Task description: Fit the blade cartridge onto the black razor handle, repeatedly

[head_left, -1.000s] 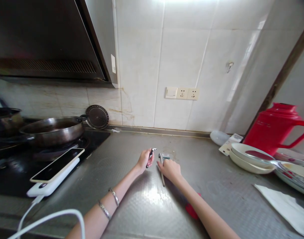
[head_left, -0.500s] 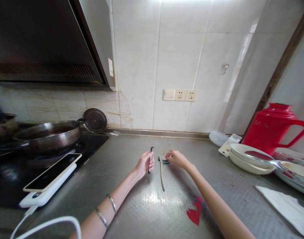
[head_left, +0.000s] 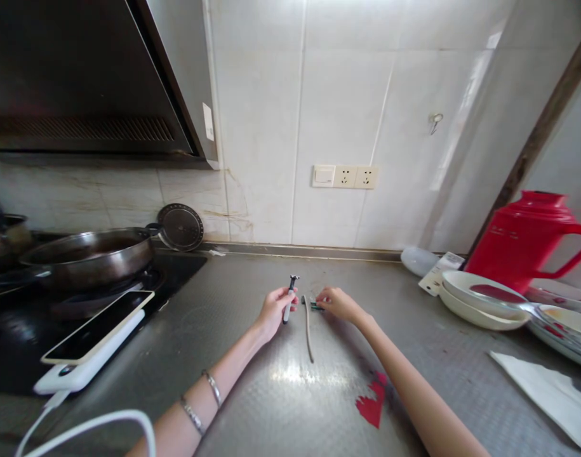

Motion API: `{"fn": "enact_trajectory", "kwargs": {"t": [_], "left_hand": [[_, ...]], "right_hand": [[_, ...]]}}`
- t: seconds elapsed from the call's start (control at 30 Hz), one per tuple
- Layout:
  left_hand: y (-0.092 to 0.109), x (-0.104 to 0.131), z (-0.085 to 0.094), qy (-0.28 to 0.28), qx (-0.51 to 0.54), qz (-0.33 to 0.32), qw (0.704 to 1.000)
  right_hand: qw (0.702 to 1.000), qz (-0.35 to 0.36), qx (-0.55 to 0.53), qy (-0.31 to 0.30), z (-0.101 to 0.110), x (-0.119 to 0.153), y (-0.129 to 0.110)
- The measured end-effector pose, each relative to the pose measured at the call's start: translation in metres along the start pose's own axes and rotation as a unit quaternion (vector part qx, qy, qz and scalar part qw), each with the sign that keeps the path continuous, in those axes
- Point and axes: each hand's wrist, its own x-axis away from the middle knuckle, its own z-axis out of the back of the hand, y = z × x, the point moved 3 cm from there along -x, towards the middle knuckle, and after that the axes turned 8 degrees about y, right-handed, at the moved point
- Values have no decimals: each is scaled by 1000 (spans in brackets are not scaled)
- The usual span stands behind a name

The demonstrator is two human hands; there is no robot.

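A slim black-and-grey tool point(head_left: 289, 301) with a small T-shaped metal head, like a razor, stands nearly upright in my left hand point(head_left: 272, 312), its fingers closed round the handle. My right hand point(head_left: 338, 303) is at the small dark green pieces point(head_left: 315, 306) on the counter, its fingertips pinched together at their right end. Between the hands lies a thin beige stick point(head_left: 308, 333) with a dark piece at its top end, touched by neither hand. Red torn scraps point(head_left: 371, 404) lie nearer to me, beside my right forearm.
At left, a phone point(head_left: 100, 327) rests on a white power bank point(head_left: 93, 355) with a white cable, beside the stove and a steel pan point(head_left: 93, 257). At right are stacked plates point(head_left: 480, 310), a red thermos jug point(head_left: 516, 244) and a white paper point(head_left: 545, 393).
The tool in my left hand has turned, so its grey side and T-shaped head now show. My right hand has barely moved. The view has shifted slightly.
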Motion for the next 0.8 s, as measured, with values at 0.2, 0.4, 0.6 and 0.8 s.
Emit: {"fn": "enact_trajectory", "kwargs": {"t": [0.2,0.4,0.6,0.8], "left_hand": [[0,0,0,6,18,11,1000],[0,1,0,3,21,15,1000],[-1,0,1,-2,26,24,999],[2,2,0,2,15,25,1000]], "right_hand": [[999,13,44,5,4,3,-7],[998,30,58,-2,5,5,-11],[998,26,58,5,3,5,-10],[999,22,23,10,-3,5,-6]]}}
